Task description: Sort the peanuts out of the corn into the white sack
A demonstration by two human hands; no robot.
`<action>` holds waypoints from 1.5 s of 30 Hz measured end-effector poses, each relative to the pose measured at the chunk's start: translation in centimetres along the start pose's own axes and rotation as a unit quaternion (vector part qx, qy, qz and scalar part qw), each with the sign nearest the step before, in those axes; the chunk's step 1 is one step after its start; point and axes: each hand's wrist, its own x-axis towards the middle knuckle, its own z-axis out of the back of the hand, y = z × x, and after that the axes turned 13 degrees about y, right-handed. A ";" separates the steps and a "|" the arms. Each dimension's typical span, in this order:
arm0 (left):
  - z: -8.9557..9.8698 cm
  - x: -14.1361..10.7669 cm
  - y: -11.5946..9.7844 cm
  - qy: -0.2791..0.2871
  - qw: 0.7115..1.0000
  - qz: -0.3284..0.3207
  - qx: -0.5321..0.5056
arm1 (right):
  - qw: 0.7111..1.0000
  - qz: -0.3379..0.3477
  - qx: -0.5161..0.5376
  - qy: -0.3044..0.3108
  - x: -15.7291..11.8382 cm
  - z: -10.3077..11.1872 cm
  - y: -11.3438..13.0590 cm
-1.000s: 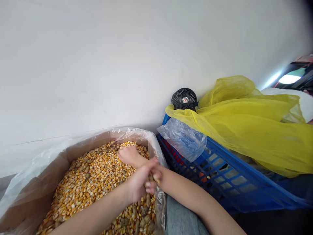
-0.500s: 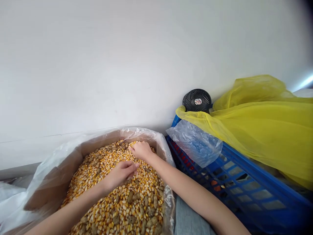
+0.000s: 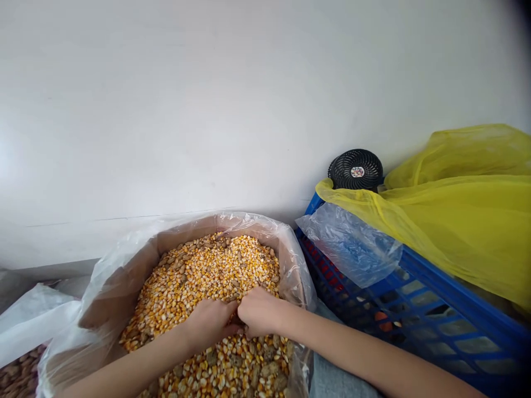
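A blue basket stands right of a person's right hand, a plastic-lined box around it and the left hand, corn beneath both. A black fan sits beyond, rightward. The hands meet, curled inward (whether gripping anything cannot be told), peanuts on their near side.

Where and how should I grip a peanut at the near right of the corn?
Pinch the peanut across its middle, coming from above. That looks best: its top is exposed, while corn crowds around it and the plastic liner rises on the right, leaving little room from that side.
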 end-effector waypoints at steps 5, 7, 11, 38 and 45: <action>0.3 -0.6 1.4 -0.006 0.999 -0.044 0.000 | 0.991 0.089 0.100 0.005 1.0 -0.3 -2.6; 0.3 -0.9 1.9 -0.019 0.997 -0.046 -0.056 | 0.976 0.100 0.192 -0.019 1.0 -0.1 -3.7; 0.8 -1.0 2.5 -0.006 0.952 -0.074 -0.298 | 0.895 0.118 0.425 -0.069 0.7 0.6 -4.3; -0.2 -0.3 4.2 -0.067 0.996 0.047 0.048 | 0.989 -0.029 0.011 -0.143 3.8 -1.7 -1.5; -0.9 0.1 4.3 -0.089 0.995 0.036 -0.019 | 0.990 -0.035 -0.032 -0.134 3.7 -1.4 -2.0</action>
